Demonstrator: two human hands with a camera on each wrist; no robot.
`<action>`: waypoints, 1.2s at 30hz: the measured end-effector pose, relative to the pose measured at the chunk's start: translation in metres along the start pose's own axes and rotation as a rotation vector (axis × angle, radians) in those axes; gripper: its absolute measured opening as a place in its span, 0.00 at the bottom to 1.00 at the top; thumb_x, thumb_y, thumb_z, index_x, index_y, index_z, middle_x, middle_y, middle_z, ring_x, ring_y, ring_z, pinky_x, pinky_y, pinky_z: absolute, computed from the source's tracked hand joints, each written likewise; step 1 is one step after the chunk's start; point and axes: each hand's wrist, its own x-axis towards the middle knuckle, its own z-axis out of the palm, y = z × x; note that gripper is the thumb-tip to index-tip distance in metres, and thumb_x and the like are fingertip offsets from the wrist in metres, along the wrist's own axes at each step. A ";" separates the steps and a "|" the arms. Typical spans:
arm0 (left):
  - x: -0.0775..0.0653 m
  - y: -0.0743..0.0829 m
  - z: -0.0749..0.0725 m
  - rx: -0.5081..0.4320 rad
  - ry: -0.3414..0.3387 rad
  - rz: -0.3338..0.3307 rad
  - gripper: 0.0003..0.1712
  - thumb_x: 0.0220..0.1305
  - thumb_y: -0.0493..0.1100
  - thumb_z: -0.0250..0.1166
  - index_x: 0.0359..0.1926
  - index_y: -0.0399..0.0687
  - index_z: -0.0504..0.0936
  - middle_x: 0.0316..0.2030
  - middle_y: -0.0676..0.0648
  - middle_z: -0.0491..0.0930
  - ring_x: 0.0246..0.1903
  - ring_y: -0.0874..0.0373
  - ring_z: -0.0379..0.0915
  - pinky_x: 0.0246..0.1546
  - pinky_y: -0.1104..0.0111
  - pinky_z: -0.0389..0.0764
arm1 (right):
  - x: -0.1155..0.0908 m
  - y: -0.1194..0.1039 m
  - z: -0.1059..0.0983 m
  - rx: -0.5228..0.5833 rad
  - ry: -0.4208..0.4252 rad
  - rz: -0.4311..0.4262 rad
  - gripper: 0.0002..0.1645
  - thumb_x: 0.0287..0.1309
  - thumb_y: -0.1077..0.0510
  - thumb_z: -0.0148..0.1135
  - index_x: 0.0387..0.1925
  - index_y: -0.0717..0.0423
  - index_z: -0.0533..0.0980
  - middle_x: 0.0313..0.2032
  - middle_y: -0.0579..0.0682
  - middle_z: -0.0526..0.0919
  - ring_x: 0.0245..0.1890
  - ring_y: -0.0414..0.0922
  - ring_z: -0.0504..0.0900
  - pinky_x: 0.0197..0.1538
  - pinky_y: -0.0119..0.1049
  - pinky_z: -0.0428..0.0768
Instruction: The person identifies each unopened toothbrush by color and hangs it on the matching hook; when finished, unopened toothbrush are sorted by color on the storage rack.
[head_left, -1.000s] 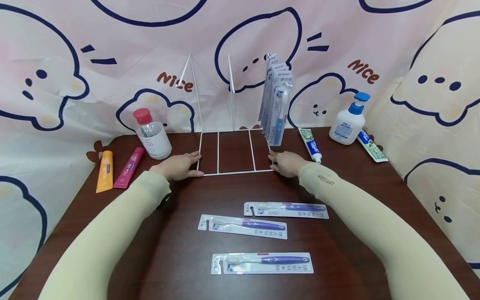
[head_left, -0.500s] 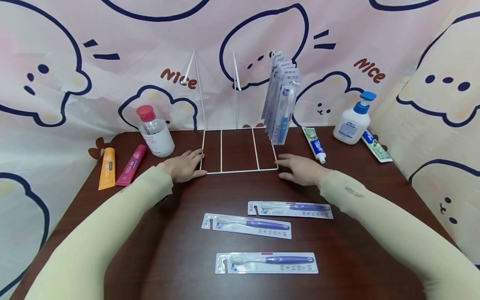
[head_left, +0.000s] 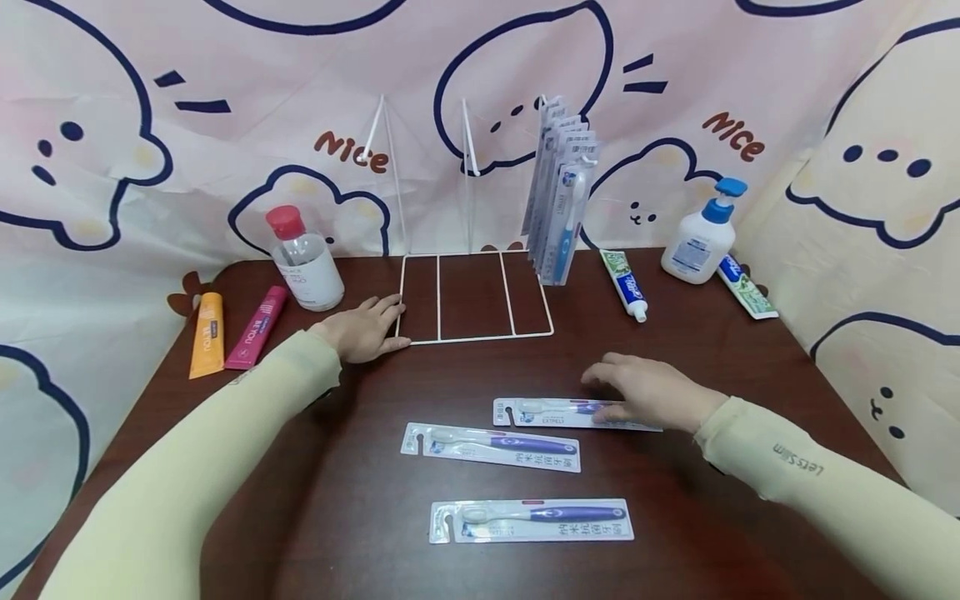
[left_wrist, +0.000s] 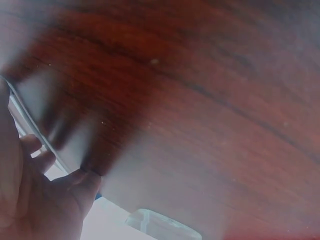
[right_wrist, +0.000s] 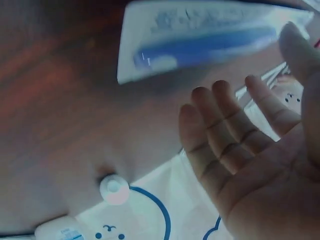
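My left hand [head_left: 363, 332] rests at the left side of a white wire display rack's base [head_left: 476, 339], its fingers stretched along the wire. In the left wrist view, those fingers [left_wrist: 75, 192] lie against the rack's edge. Over the farthest of three packaged toothbrushes [head_left: 540, 408] hovers my right hand [head_left: 652, 390], fingers loosely spread and holding nothing. It hides part of that pack's right end. The right wrist view has the pack [right_wrist: 205, 42] beyond the fingertips. A second toothbrush pack [head_left: 491, 447] and a third pack [head_left: 532, 522] lie nearer me.
Several toothbrush packs [head_left: 558, 208] hang from the rack's right hook. A red-capped bottle [head_left: 309, 271], a pink tube [head_left: 257, 327] and a yellow tube [head_left: 207, 335] are at left. At right are a toothpaste tube [head_left: 624, 285], a pump bottle [head_left: 697, 246] and another toothpaste tube [head_left: 745, 287].
My right hand has left the rack's right side and moved right and toward me, over the farthest toothbrush pack. My left hand has stayed at the rack's left side.
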 end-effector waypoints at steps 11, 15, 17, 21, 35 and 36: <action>-0.001 0.000 0.003 0.010 0.016 0.009 0.46 0.62 0.70 0.42 0.68 0.40 0.55 0.68 0.37 0.49 0.64 0.36 0.47 0.60 0.48 0.56 | 0.005 -0.002 0.009 0.045 -0.092 0.079 0.24 0.43 0.43 0.71 0.43 0.41 0.74 0.37 0.40 0.76 0.35 0.39 0.73 0.44 0.39 0.75; -0.002 0.001 0.003 0.019 0.019 0.013 0.46 0.63 0.70 0.41 0.68 0.39 0.55 0.68 0.37 0.49 0.64 0.36 0.48 0.60 0.48 0.56 | 0.006 0.000 0.006 0.074 -0.128 0.056 0.17 0.44 0.44 0.71 0.35 0.42 0.74 0.30 0.39 0.73 0.30 0.39 0.70 0.37 0.35 0.72; -0.002 0.001 0.002 0.020 0.020 0.013 0.46 0.63 0.69 0.42 0.68 0.39 0.55 0.68 0.37 0.49 0.64 0.35 0.48 0.60 0.48 0.56 | 0.005 0.000 0.003 0.113 -0.136 0.042 0.15 0.46 0.47 0.70 0.34 0.42 0.74 0.29 0.38 0.73 0.30 0.39 0.71 0.35 0.35 0.72; -0.002 0.001 0.003 0.017 0.027 0.010 0.44 0.64 0.68 0.43 0.68 0.39 0.55 0.68 0.37 0.49 0.64 0.35 0.48 0.60 0.48 0.56 | 0.003 0.000 -0.005 0.213 -0.086 0.009 0.19 0.50 0.55 0.68 0.44 0.37 0.73 0.37 0.36 0.76 0.35 0.38 0.73 0.43 0.37 0.75; -0.002 -0.001 0.004 -0.001 -0.014 -0.021 0.48 0.61 0.72 0.38 0.69 0.43 0.52 0.69 0.40 0.46 0.65 0.38 0.44 0.61 0.48 0.55 | 0.014 -0.048 -0.056 0.562 0.283 0.022 0.18 0.51 0.39 0.62 0.44 0.38 0.76 0.43 0.42 0.78 0.39 0.45 0.77 0.41 0.45 0.78; -0.002 -0.001 0.004 -0.002 -0.015 -0.023 0.48 0.61 0.73 0.38 0.69 0.43 0.52 0.69 0.40 0.46 0.65 0.38 0.44 0.61 0.48 0.55 | 0.015 -0.052 -0.058 0.571 0.308 0.014 0.18 0.51 0.40 0.62 0.44 0.39 0.76 0.43 0.42 0.78 0.39 0.45 0.76 0.41 0.45 0.78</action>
